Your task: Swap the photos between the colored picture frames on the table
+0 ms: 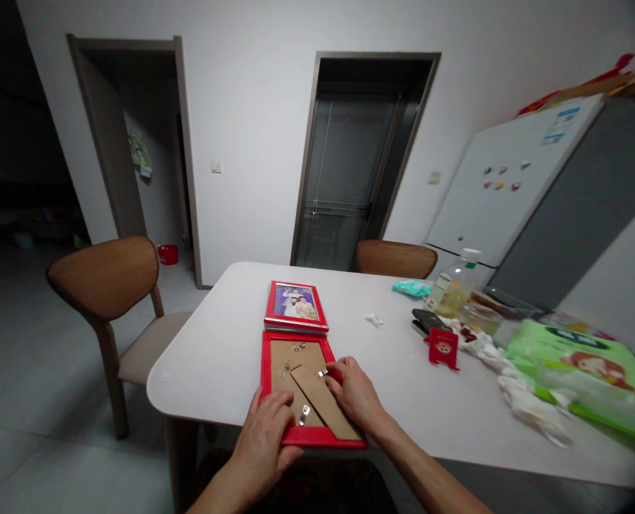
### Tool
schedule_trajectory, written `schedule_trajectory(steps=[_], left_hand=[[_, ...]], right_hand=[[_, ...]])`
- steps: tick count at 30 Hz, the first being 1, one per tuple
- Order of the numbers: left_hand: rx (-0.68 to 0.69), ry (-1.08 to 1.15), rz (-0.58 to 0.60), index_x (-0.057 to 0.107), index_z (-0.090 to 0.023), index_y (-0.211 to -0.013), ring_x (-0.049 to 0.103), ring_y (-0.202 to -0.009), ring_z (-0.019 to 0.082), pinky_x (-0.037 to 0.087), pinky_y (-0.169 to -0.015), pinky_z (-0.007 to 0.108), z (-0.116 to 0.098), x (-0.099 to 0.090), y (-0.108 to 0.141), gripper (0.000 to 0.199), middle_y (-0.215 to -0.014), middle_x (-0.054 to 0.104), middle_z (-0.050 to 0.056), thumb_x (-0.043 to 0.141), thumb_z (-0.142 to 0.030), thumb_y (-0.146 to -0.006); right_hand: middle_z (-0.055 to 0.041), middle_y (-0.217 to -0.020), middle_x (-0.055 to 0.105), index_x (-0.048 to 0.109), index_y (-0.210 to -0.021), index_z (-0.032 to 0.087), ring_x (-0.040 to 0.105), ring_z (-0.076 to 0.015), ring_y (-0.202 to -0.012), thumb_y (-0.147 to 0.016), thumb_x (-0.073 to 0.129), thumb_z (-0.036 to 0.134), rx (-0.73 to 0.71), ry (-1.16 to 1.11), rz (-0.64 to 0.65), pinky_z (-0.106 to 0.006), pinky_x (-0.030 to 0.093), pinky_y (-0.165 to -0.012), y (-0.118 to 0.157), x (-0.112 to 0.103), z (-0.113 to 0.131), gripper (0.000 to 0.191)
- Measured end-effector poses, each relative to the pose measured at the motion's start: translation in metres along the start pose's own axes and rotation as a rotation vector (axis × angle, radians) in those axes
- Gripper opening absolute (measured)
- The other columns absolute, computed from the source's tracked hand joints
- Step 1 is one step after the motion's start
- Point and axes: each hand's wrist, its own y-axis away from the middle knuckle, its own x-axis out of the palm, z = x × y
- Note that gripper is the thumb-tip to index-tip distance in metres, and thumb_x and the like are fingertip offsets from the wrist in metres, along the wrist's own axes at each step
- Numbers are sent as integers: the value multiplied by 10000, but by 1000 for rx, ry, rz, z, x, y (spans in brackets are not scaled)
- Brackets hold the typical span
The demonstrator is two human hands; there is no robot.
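Note:
A red picture frame (317,437) lies face down on the white table (210,378), showing its brown cardboard backing (284,378). A hinged cardboard easel stand (322,400) lies across the backing, and several metal clips sit around it, one (304,415) close to my left hand. My left hand (267,435) grips the frame's lower left part. My right hand (352,392) holds the stand, its fingertips beside another clip (322,373). Just beyond lies a second red frame (296,307), face up, with a photo of two people.
A small crumpled white tissue (374,319) lies on the table. To the right are an oil bottle (451,285), a phone (427,321), a red paper ornament (442,348), crumpled tissue and a green plastic pack (574,364). Wooden chairs stand at the table; a refrigerator stands right.

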Motion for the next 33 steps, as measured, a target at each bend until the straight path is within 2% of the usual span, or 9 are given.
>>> schedule_trajectory(steps=[6,9,14,18,23,29,33], left_hand=[[40,33,27,515,-214,-956,347,-1165,223,112,-1008,481,-4,-4,8,299,-1233,457,55,602,-213,-670],[51,72,41,513,-213,-947,362,-1151,201,104,-1020,443,-3,-7,10,306,-1206,482,39,612,-207,-658],[34,106,31,518,-213,-867,410,-1103,190,105,-1017,430,3,-9,6,286,-1150,518,28,643,-191,-612],[15,100,25,523,-211,-837,425,-1087,197,115,-1010,430,3,-8,3,278,-1141,525,34,662,-221,-597],[38,111,48,524,-212,-808,451,-1058,200,133,-1002,441,0,-9,2,269,-1108,549,29,672,-272,-591],[2,93,10,518,-207,-805,442,-1076,201,134,-1009,447,-6,-9,5,238,-1140,532,44,647,-239,-607],[-3,82,39,514,-202,-852,431,-1097,197,126,-1018,441,-6,-8,5,277,-1170,514,55,642,-246,-611]], right_hand=[[-42,-919,459,577,-948,222,503,-139,-791,-719,488,326,-10,-55,76,-232,388,-700,5,-2,-4,266],[-44,-928,469,559,-987,227,502,-142,-805,-712,497,336,-7,-66,69,-234,390,-700,6,-3,-2,302],[-50,-982,473,624,-835,220,503,-141,-839,-741,455,312,-17,-28,24,-231,383,-717,9,-4,5,214],[-43,-907,512,643,-756,214,512,-132,-773,-761,425,293,-37,41,40,-220,378,-659,5,-3,8,232],[-48,-835,515,642,-840,214,512,-124,-691,-771,419,286,17,106,33,-217,369,-615,-2,1,11,244],[-55,-895,498,653,-797,194,502,-136,-792,-772,395,233,-140,38,117,-222,384,-716,3,-12,12,262],[-65,-959,496,646,-791,175,500,-140,-851,-767,381,207,-186,-21,131,-231,382,-779,10,-18,8,268]])
